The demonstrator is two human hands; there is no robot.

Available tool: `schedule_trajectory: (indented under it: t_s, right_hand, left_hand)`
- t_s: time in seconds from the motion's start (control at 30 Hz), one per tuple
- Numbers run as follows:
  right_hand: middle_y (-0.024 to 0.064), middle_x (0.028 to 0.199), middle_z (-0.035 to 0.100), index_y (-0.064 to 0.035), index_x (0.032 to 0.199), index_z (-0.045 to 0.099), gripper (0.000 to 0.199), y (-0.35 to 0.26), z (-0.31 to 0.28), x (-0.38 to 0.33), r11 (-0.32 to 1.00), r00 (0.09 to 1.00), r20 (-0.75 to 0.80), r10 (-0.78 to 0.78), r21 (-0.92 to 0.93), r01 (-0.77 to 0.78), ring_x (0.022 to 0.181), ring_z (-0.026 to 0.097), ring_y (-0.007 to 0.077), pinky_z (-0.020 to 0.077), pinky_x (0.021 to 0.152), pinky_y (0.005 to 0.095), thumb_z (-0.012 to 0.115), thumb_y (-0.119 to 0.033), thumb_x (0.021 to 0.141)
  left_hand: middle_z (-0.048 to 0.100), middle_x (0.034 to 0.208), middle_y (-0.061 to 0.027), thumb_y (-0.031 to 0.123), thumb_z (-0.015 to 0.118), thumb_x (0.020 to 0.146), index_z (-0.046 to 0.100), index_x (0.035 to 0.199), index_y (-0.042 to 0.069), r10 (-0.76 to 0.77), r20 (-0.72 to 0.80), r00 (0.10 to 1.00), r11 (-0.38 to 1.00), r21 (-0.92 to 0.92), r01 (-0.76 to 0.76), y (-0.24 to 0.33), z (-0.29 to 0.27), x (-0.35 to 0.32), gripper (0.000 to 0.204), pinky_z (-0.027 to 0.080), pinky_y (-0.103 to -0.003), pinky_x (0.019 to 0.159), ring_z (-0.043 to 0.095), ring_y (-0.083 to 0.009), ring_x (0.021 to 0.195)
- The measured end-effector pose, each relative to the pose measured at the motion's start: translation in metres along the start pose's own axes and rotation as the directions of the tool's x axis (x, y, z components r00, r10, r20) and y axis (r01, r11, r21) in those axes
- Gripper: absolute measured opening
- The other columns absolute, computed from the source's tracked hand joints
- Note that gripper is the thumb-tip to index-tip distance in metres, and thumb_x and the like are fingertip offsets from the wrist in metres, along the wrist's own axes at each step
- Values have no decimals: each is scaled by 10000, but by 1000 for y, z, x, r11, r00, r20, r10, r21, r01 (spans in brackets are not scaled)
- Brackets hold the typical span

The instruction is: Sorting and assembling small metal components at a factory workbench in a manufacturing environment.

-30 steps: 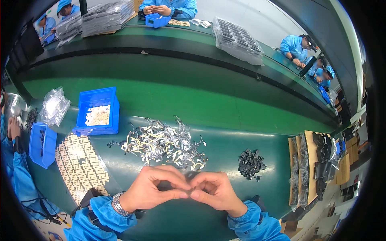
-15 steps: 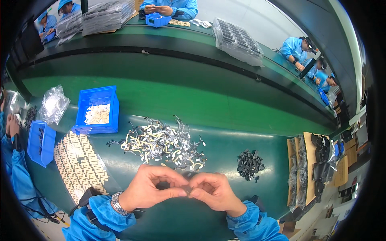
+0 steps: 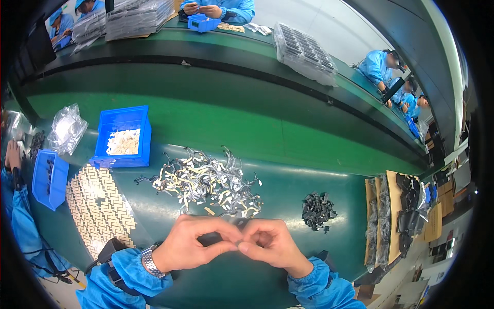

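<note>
1. Dark small part [image 3: 222,238] sits pinched between both hands, left hand [image 3: 193,243] and right hand [image 3: 270,243] meeting fingertip to fingertip.
2. Its long axis runs left-right.
3. Metal clip pile [image 3: 208,180] lies just beyond the hands on the green surface [image 3: 288,177], nearer the left.

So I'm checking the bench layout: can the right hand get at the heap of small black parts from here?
Probably yes: the right hand has bare green table between it and the black parts, though its fingers pinch a small piece.
</note>
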State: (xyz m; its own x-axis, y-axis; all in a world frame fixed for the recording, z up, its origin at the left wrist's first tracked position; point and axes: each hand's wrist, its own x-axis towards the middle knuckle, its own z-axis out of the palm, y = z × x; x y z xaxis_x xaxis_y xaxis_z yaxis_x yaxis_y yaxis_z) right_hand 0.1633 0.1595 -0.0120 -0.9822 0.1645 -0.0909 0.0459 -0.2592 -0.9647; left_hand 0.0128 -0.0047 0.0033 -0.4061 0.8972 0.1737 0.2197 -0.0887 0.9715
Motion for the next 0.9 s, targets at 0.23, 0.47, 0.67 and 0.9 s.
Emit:
schedule_trajectory:
  t_s: [0.23, 0.47, 0.67, 0.9]
  right_hand:
    - [4, 775, 664, 19, 890, 703, 158, -2, 1, 0, 998, 996, -80, 34, -49, -38, 680, 541, 15, 395, 557, 200, 727, -113, 974]
    - [58, 800, 687, 39, 917, 699, 335, -2, -7, 0, 976, 996, -78, -50, -215, 32, 741, 619, 107, 477, 640, 265, 603, -250, 1055]
    - [32, 773, 661, 29, 943, 700, 207, -12, 6, 0, 979, 991, -82, -110, -180, 94, 709, 562, 82, 439, 609, 247, 639, -153, 1023]
    - [-29, 720, 597, 16, 938, 715, 128, -1, 1, 0, 967, 992, -78, -99, -241, 77, 618, 465, 19, 347, 522, 223, 732, -109, 958]
  left_hand:
    - [780, 875, -86, 37, 862, 789, 758, 939, 11, -51, 11, 999, 994, -96, 51, 1, 2, 2, 184, 588, -266, 758, 759, -162, 805]
    - [770, 909, -79, -8, 784, 841, 743, 1015, 27, 9, 75, 997, 999, -52, -5, -8, -1, 2, 182, 594, -292, 806, 752, -172, 862]
    - [753, 925, -82, -19, 775, 852, 731, 1041, 4, -51, 5, 999, 969, -241, 50, -9, 2, -4, 196, 591, -292, 820, 739, -146, 891]
    - [756, 957, -104, -27, 807, 825, 747, 1001, -3, -69, 63, 996, 987, -138, 77, -6, -2, 1, 187, 577, -308, 825, 725, -175, 893]
